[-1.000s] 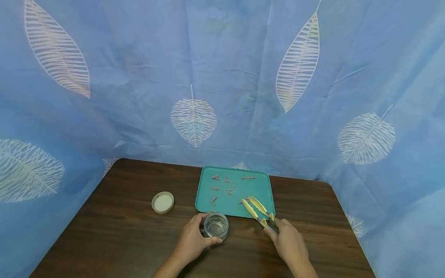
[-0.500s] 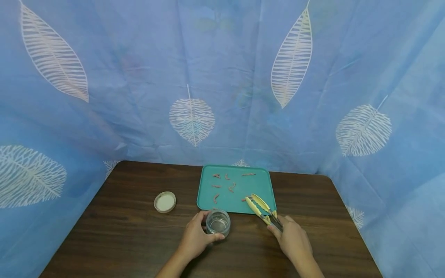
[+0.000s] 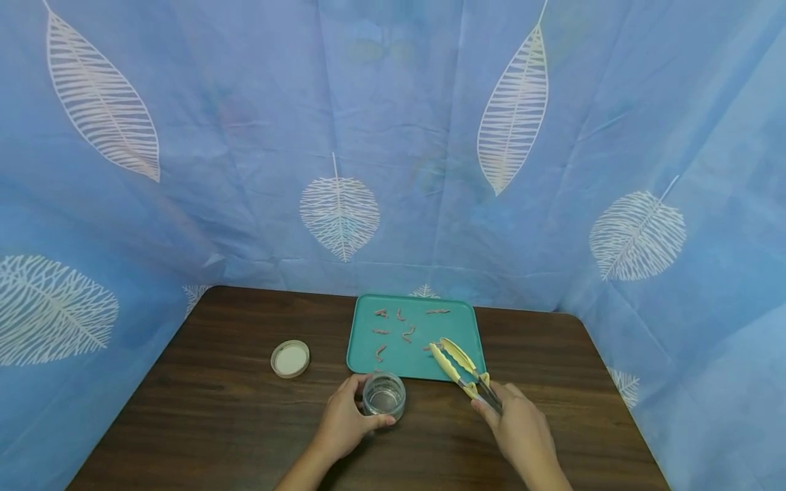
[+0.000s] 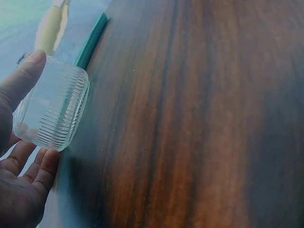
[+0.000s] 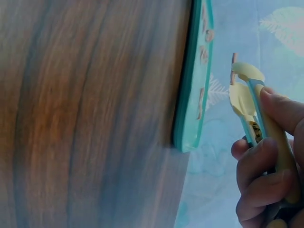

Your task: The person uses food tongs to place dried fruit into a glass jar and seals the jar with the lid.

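My left hand (image 3: pixel 344 419) holds an open, ribbed glass jar (image 3: pixel 385 397) at the tray's near edge, thumb on one side and fingers on the other. In the left wrist view the clear jar (image 4: pixel 54 102) shows on its side because of the camera's angle. My right hand (image 3: pixel 522 426) grips yellow-tipped tongs (image 3: pixel 454 361) over the right part of a teal tray (image 3: pixel 454 331). Between the tong tips a thin pinkish-brown strip (image 5: pixel 233 66) is pinched, apparently above the tray surface. Several similar twisted strips (image 3: pixel 409 333) lie spread over the tray.
A round lid (image 3: pixel 290 359) with a pale inside lies on the dark wooden table (image 3: pixel 215 409), left of the tray. Behind the table hangs a blue cloth (image 3: pixel 405 123) with white leaf prints. The tray has a low raised rim.
The tongs have risen slightly from the tray's near right part, with the strip between their tips. The left hand and jar stay put; the head view shifts a little.
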`<state>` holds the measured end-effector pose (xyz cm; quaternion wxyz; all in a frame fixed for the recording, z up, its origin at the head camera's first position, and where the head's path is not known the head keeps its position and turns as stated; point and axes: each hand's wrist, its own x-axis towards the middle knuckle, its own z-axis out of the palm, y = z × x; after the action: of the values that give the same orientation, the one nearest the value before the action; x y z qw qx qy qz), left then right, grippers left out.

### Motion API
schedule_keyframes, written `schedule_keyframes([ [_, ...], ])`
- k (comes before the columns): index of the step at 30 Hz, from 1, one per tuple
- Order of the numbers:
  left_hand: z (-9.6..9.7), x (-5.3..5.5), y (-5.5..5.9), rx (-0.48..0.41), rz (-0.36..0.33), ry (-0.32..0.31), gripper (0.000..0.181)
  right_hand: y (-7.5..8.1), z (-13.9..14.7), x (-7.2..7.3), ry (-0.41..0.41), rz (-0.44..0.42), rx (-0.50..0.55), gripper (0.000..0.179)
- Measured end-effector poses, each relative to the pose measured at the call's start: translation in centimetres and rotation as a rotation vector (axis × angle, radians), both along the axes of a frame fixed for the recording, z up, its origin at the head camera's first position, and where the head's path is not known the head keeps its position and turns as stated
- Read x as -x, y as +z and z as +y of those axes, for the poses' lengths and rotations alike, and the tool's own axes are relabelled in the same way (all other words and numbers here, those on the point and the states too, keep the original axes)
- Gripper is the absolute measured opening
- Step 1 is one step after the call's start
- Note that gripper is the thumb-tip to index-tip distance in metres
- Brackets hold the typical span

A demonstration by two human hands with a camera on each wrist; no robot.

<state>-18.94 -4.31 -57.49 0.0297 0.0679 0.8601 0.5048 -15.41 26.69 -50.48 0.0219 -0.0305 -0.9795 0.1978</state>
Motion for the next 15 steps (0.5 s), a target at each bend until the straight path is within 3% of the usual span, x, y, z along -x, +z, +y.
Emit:
schedule_keyframes([
  [5,0.0,0.0,-0.1,-0.002,0.003,-0.003,0.085,0.4,-0.8,-1.1,0.007,0.063,0.019,0.06],
  [15,-0.1,0.2,-0.3,-0.013,0.03,-0.016,0.084,1.5,-2.6,-3.3,0.062,0.077,0.002,0.059],
])
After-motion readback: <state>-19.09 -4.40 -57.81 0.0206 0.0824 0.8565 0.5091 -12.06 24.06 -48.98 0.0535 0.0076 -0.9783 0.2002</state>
